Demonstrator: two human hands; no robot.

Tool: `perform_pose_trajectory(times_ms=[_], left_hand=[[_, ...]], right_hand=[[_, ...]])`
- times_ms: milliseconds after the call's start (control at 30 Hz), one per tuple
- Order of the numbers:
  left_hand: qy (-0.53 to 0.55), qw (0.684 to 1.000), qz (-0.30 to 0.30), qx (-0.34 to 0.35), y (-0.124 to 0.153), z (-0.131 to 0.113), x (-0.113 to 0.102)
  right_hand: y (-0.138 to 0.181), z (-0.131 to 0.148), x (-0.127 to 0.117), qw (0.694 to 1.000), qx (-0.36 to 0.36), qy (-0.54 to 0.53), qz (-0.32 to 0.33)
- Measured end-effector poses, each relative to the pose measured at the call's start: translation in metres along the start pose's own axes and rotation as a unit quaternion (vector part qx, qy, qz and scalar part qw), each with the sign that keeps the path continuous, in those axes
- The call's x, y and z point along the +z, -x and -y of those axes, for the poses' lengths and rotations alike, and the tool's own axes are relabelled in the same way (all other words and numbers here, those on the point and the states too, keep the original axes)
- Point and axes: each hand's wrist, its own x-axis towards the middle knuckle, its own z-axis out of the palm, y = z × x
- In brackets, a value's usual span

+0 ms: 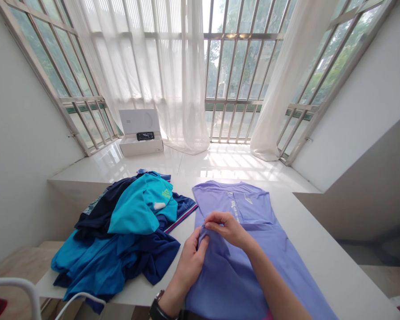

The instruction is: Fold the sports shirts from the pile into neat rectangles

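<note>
A lilac T-shirt [253,249] lies spread on the white table [323,262] in front of me, its neck end toward the window. My left hand [190,262] pinches the shirt's left edge, fingers closed on the cloth. My right hand [227,227] is closed on the same raised fold just above it, and the two hands touch. A dark watch sits on my left wrist.
A heap of blue, teal and navy clothes [126,231] covers the table's left part. An open white box [140,132] with a dark device stands on the tiled window ledge. White curtains [173,75] hang before barred windows. A white chair frame [26,293] shows at lower left.
</note>
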Motion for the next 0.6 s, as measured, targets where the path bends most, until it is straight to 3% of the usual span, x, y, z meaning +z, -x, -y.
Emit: perform_pose_trajectory(times_ms=[267, 600], left_hand=[[0.02, 1.0, -0.003, 0.007, -0.002, -0.006, -0.004], [0.054, 0.998, -0.018, -0.007, -0.002, -0.013, -0.001]], right_hand=[[0.001, 0.004, -0.008, 0.999, -0.036, 0.016, -0.009], [0.002, 0.003, -0.008, 1.0, -0.012, 0.017, 0.008]])
